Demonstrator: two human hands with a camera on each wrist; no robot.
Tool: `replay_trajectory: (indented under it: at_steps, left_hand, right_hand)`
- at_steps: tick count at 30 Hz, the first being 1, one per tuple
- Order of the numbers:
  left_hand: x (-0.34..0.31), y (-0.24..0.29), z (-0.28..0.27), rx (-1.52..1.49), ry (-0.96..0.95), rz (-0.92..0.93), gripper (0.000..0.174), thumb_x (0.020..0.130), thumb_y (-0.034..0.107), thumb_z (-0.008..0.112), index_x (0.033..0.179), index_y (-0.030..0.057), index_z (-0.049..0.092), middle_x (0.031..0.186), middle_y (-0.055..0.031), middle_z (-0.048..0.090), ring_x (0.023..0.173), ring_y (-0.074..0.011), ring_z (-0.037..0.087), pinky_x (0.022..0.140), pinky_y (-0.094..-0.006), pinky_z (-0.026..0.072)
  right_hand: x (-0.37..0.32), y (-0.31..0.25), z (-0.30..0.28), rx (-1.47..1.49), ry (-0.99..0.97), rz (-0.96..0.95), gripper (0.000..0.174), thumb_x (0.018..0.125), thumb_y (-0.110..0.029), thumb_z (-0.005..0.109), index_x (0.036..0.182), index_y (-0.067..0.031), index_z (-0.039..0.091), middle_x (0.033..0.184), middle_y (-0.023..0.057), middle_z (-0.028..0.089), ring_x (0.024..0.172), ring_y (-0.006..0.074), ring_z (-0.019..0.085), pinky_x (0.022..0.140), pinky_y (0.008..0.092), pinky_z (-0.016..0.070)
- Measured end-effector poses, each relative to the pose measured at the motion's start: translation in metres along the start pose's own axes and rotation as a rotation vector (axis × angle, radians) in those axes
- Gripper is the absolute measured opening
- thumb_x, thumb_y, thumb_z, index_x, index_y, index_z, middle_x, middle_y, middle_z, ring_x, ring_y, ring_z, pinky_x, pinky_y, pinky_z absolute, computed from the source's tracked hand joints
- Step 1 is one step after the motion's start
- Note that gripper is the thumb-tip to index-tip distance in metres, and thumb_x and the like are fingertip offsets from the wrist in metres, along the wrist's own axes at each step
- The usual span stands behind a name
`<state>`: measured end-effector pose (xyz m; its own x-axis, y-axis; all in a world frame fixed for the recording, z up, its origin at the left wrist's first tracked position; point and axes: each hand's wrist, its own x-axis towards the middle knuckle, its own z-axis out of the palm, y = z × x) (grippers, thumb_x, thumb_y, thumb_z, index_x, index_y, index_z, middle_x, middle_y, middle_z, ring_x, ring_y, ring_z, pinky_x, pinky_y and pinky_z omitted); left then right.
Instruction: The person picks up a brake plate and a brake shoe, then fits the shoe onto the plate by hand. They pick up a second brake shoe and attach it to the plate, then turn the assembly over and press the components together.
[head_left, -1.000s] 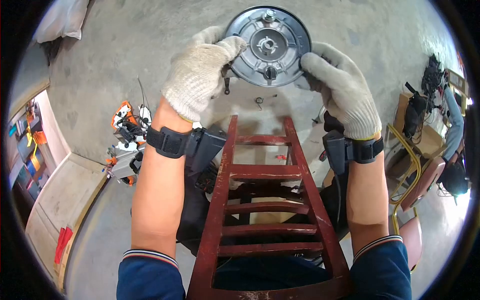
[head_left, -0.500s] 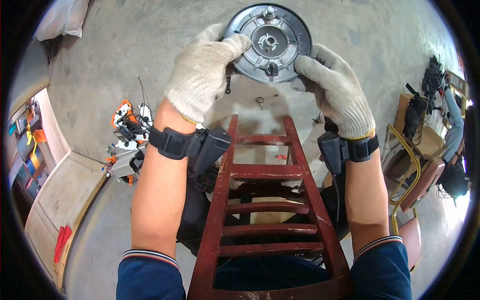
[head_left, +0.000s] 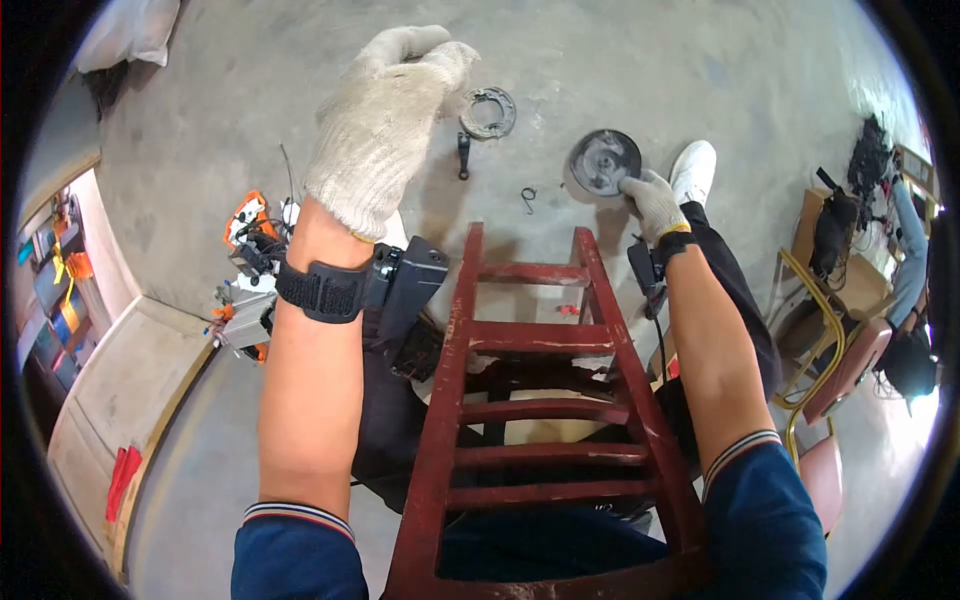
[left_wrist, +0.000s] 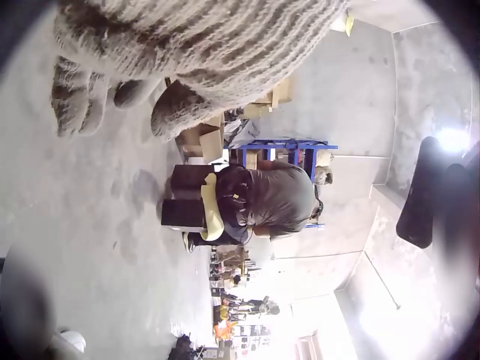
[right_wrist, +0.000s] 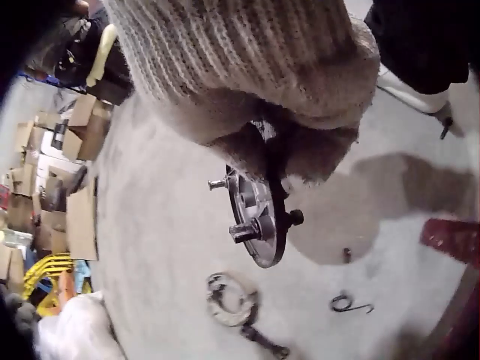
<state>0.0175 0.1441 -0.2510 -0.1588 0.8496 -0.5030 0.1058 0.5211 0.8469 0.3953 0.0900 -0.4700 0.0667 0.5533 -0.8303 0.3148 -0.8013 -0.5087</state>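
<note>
Bare concrete floor spreads through a cluttered workshop, where a red wooden slatted frame stands before the camera wearer. A pink-seated chair with a gold-coloured frame sits at the right edge, orange-and-white parts lie at left, and the left wrist view shows a bent-over person beside blue shelving. In the right wrist view, cardboard boxes crowd the background.

The left hand, in a knitted glove, hovers above the floor at the end of an extended arm, its fingers loosely bent around nothing visible. The right arm reaches forward past the frame; the gloved right hand pinches the edge of a round metal plate, held tilted above the floor near a white shoe.

Between the hands, on the floor, lie a metal ring, a black lever just beside it, and a small wire spring.
</note>
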Motion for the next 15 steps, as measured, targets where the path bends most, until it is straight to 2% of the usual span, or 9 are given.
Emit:
replay_trajectory:
  at_steps: [1, 3, 4, 5, 8, 12, 13, 15]
  left_hand:
    - [0.000, 0.002, -0.003, 0.051, 0.011, 0.011, 0.040, 0.101, 0.021, 0.065, 0.132, -0.0042, 0.060, 0.116, -0.0110, 0.069, 0.104, -0.0206, 0.068, 0.093, -0.0362, 0.0573]
    - [0.000, -0.004, -0.008, 0.113, 0.027, 0.003, 0.040, 0.101, 0.021, 0.066, 0.132, -0.0040, 0.060, 0.115, -0.0109, 0.070, 0.104, -0.0205, 0.068, 0.093, -0.0360, 0.0574]
    - [0.002, -0.009, -0.010, -0.007, -0.004, 0.012, 0.039, 0.101, 0.021, 0.066, 0.131, -0.0032, 0.061, 0.115, -0.0106, 0.070, 0.104, -0.0203, 0.069, 0.093, -0.0360, 0.0575]
    - [0.003, -0.013, -0.010, -0.129, -0.040, 0.023, 0.038, 0.101, 0.021, 0.067, 0.130, -0.0025, 0.062, 0.115, -0.0103, 0.070, 0.104, -0.0201, 0.069, 0.092, -0.0361, 0.0577]
    - [0.004, -0.016, -0.010, -0.129, -0.047, 0.012, 0.037, 0.101, 0.020, 0.067, 0.130, -0.0013, 0.063, 0.115, -0.0097, 0.070, 0.104, -0.0202, 0.069, 0.092, -0.0360, 0.0583]
    - [0.005, -0.019, -0.007, -0.128, -0.043, 0.004, 0.036, 0.101, 0.019, 0.066, 0.131, -0.0007, 0.063, 0.116, -0.0095, 0.070, 0.105, -0.0208, 0.069, 0.093, -0.0361, 0.0586]
    - [0.006, -0.022, -0.008, -0.115, -0.055, 0.013, 0.037, 0.101, 0.019, 0.066, 0.132, -0.0010, 0.063, 0.116, -0.0098, 0.070, 0.106, -0.0214, 0.069, 0.094, -0.0363, 0.0586]
    - [0.008, -0.024, -0.010, -0.102, -0.066, 0.022, 0.037, 0.101, 0.019, 0.066, 0.132, -0.0013, 0.063, 0.117, -0.0101, 0.070, 0.107, -0.0220, 0.069, 0.094, -0.0366, 0.0587]
  right_hand:
    - [0.006, 0.008, 0.000, -0.173, 0.057, 0.005, 0.027, 0.086, -0.015, 0.068, 0.107, 0.0027, 0.068, 0.080, 0.0076, 0.066, 0.069, 0.0154, 0.062, 0.063, 0.0304, 0.0481]
    - [0.013, 0.025, 0.001, -0.187, 0.063, 0.015, 0.026, 0.086, -0.015, 0.067, 0.105, 0.0021, 0.068, 0.079, 0.0081, 0.066, 0.068, 0.0161, 0.062, 0.064, 0.0322, 0.0489]
    - [0.016, 0.031, 0.002, -0.199, 0.090, 0.020, 0.024, 0.085, -0.015, 0.066, 0.102, 0.0016, 0.068, 0.077, 0.0087, 0.067, 0.068, 0.0167, 0.063, 0.064, 0.0339, 0.0497]
    - [0.018, 0.037, 0.002, -0.095, 0.049, 0.045, 0.023, 0.086, -0.015, 0.065, 0.101, 0.0016, 0.068, 0.076, 0.0093, 0.067, 0.066, 0.0174, 0.062, 0.062, 0.0344, 0.0499]
    - [0.025, 0.043, 0.003, -0.018, 0.013, 0.055, 0.022, 0.086, -0.014, 0.065, 0.102, 0.0013, 0.068, 0.075, 0.0093, 0.066, 0.066, 0.0179, 0.063, 0.063, 0.0350, 0.0503]
    - [0.041, 0.055, -0.001, -0.139, 0.089, 0.011, 0.025, 0.087, -0.014, 0.063, 0.103, 0.0047, 0.068, 0.077, 0.0113, 0.069, 0.069, 0.0200, 0.066, 0.064, 0.0345, 0.0512]
    - [0.047, 0.062, 0.000, -0.163, 0.112, -0.062, 0.031, 0.087, -0.016, 0.062, 0.106, 0.0071, 0.069, 0.080, 0.0151, 0.071, 0.071, 0.0218, 0.068, 0.067, 0.0353, 0.0527]
    - [0.051, 0.065, 0.001, -0.110, 0.124, -0.032, 0.032, 0.087, -0.016, 0.062, 0.108, 0.0073, 0.069, 0.082, 0.0167, 0.072, 0.073, 0.0231, 0.069, 0.069, 0.0362, 0.0534]
